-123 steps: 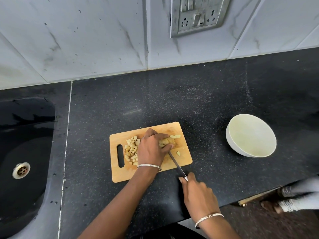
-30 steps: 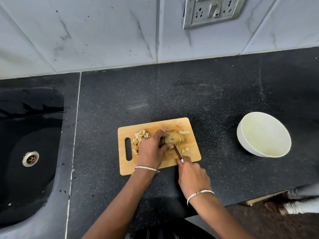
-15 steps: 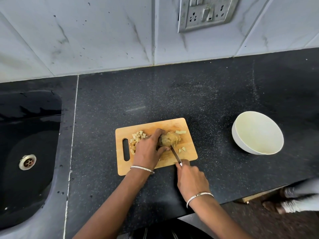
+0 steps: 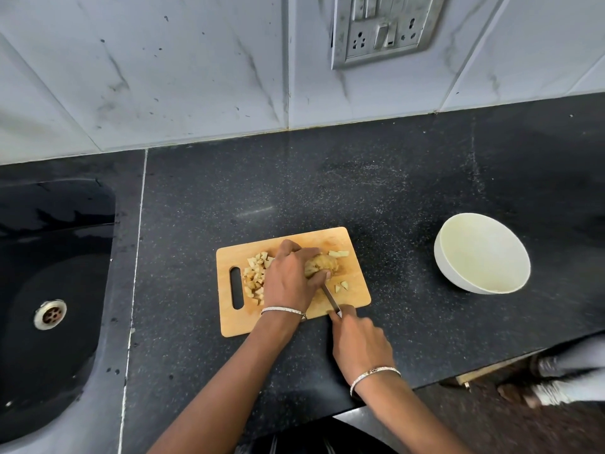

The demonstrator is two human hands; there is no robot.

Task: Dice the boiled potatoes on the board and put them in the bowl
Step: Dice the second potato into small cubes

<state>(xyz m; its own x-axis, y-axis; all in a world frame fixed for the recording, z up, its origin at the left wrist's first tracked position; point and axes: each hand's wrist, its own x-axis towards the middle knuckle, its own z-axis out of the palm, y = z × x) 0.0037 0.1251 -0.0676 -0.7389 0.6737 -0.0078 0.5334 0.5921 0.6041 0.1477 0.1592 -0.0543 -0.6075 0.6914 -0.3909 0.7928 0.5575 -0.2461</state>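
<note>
A wooden cutting board point(image 4: 355, 244) lies on the black counter. My left hand point(image 4: 288, 280) presses down on a boiled potato point(image 4: 322, 264) in the board's middle. My right hand point(image 4: 358, 339) grips a knife point(image 4: 331, 299) whose blade runs under my left thumb into the potato. A heap of diced potato point(image 4: 254, 273) sits left of my left hand, by the board's handle slot. A few loose pieces point(image 4: 340, 286) lie to the right. The white bowl point(image 4: 481, 253) stands empty to the right of the board.
A black sink point(image 4: 49, 309) with a metal drain fills the left side. The tiled wall with a socket plate point(image 4: 381, 27) rises behind the counter. The counter's front edge runs at the lower right, with feet on the floor beyond it point(image 4: 563, 381).
The knife has slid back toward me through the potato over the last second. My left hand stays on the potato. The view has shifted slightly.
</note>
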